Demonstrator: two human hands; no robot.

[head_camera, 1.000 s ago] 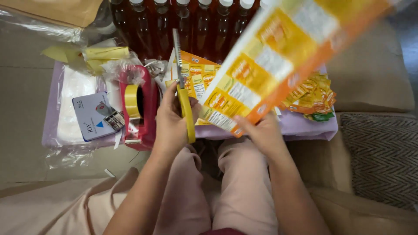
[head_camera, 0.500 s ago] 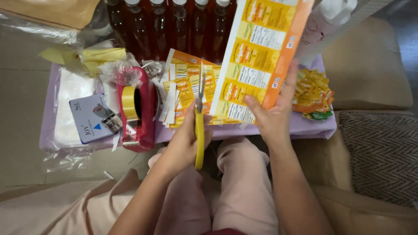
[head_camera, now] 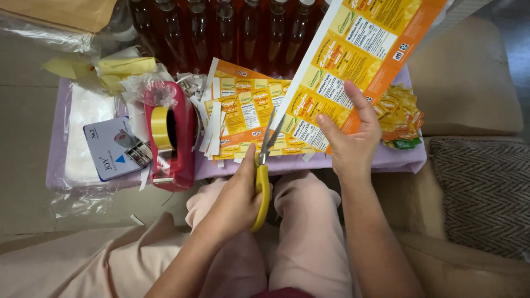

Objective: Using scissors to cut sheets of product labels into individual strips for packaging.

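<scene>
Scissors met a sheet of printed labels over the lap.

From the head view, the left hand [head_camera: 237,198] was closed around the yellow handles of the scissors [head_camera: 264,165], blades parted and pointing far and right, their tips at the near edge of the label sheet [head_camera: 353,60]. The right hand [head_camera: 353,140] gripped that yellow and orange sheet near its lower end, thumb on top, holding it tilted up and away to the right. Beneath lay more sheets [head_camera: 243,110] on a purple-covered table [head_camera: 397,157]. A red tape dispenser [head_camera: 168,135] stood to the left, a small box [head_camera: 113,149] further left, cut labels [head_camera: 400,116] to the right, and bottles [head_camera: 232,33] on the far side.
</scene>
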